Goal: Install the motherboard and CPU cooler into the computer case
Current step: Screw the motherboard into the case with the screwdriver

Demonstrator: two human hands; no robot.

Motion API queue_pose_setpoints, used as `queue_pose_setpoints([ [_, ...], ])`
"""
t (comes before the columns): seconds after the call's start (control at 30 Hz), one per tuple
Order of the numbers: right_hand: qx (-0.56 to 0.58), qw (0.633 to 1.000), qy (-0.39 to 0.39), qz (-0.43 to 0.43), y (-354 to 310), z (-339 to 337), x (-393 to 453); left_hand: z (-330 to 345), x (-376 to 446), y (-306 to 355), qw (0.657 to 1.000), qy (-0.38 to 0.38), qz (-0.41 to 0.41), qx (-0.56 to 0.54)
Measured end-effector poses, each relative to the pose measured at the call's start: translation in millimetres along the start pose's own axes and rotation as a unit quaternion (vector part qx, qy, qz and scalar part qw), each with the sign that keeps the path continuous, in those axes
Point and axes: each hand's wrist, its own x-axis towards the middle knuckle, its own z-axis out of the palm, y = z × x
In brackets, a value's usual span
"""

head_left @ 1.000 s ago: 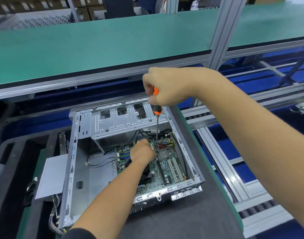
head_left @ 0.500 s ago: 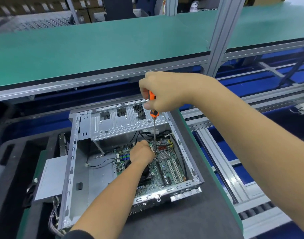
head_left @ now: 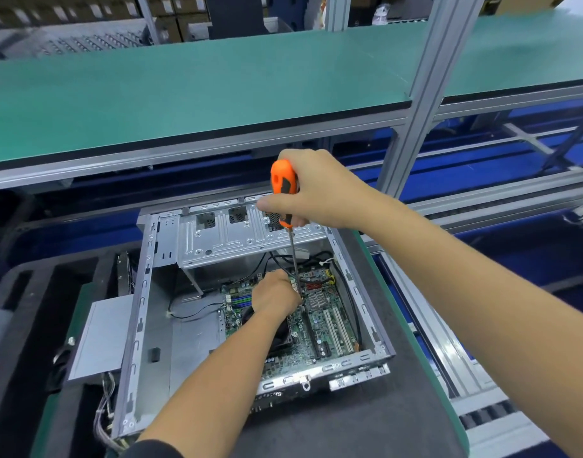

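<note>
Nearest the camera, the dark foam mat point(head_left: 316, 431) carries the open grey sheet-metal computer case point(head_left: 145, 325), lying on its side with its front edge toward the viewer. Inside it, the green motherboard point(head_left: 320, 328) with white expansion slots already sits flat on the case floor, on the right half. A black round CPU cooler point(head_left: 280, 338) rests on the board, mostly hidden under the left forearm. So the board and cooler appear placed; judging from the tool in use, fastening is the step in hand. How many screws are already in cannot be told.

The left hand point(head_left: 275, 297) is down inside the case, fingers curled at the far edge of the cooler, right beside the driver's tip. It seems to steady a screw or the shaft there, but what the fingers pinch is too small to see.

Above it, the right hand point(head_left: 313, 196) wraps its fingers around the orange-and-black handle of the long-shafted screwdriver point(head_left: 285, 190), thumb stretched along the side. The thin steel shaft runs nearly upright down to the board just beside the left fingers.

Farther back, the case's perforated drive cage point(head_left: 237, 236) spans the far end, and beyond it stands the green-topped aluminium-framed shelf point(head_left: 201, 90).
</note>
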Motion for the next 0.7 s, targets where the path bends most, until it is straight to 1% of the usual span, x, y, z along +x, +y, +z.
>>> queue_pose_setpoints([
  [0.13, -0.012, 1.0, 0.013, -0.026, -2, -5, 2, -2, 0, 1, 1.0, -0.001, 0.008, 0.007],
  [0.2, -0.016, 0.999, 0.032, -0.041, -8, -11, 2, -4, -3, 2, 0.999, -0.007, 0.037, 0.035],
  [0.27, -0.001, 0.996, 0.064, -0.061, -17, -19, 2, -12, -8, 1, 0.996, -0.034, 0.075, 0.014],
  [0.37, 0.038, 0.989, 0.113, -0.088, -34, -33, 8, -37, -14, -9, 0.98, -0.063, 0.168, -0.09],
  [0.43, 0.063, 0.98, 0.15, -0.11, -48, -39, 16, -61, -25, -22, 0.958, -0.073, 0.221, -0.166],
  [0.47, 0.077, 0.974, 0.172, -0.123, -56, -40, 21, -74, -32, -29, 0.944, -0.083, 0.232, -0.219],
  [0.53, 0.107, 0.961, 0.21, -0.145, -73, -37, 32, -98, -47, -44, 0.912, -0.096, 0.213, -0.338],
  [0.6, 0.134, 0.947, 0.241, -0.165, -90, -30, 45, -120, -60, -63, 0.883, -0.082, 0.174, -0.427],
  [0.7, 0.181, 0.932, 0.256, -0.178, -114, -14, 62, -147, -71, -97, 0.875, -0.028, 0.148, -0.461],
])
